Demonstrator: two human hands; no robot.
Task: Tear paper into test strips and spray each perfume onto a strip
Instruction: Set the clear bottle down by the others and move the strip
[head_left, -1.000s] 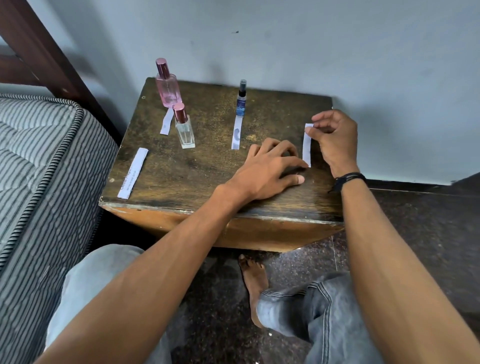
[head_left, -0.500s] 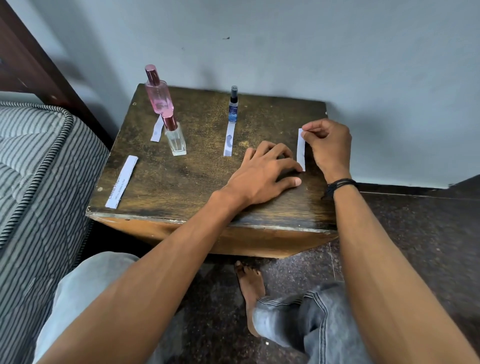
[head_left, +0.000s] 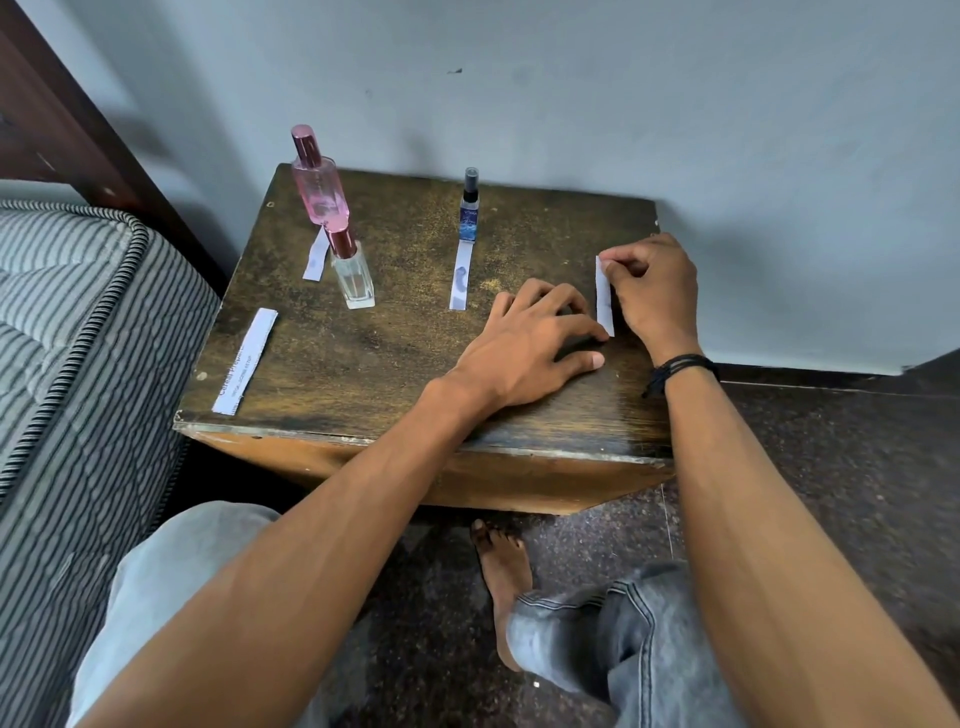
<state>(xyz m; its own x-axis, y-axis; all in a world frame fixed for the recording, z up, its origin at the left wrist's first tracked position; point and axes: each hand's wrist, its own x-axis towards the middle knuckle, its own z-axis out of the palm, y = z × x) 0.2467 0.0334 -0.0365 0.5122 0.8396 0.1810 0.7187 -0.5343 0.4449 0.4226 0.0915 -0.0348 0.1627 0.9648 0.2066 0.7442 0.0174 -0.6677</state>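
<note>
On the dark wooden table stand a tall pink perfume bottle, a small clear bottle with a maroon cap, and a slim blue spray bottle. A stained paper strip lies in front of the blue bottle, another strip behind the clear bottle, and a printed strip near the left edge. My right hand pinches the top of a white strip standing on edge. My left hand rests on the table with curled fingers, its fingertips touching that strip's lower end.
A striped mattress and a dark wooden bed frame sit to the left. A grey wall runs right behind the table. My knees in jeans and a bare foot are on the dark speckled floor below.
The camera has shifted a little. My right hand has drawn the strip's top slightly upward and back; my left hand stays in place on the table.
</note>
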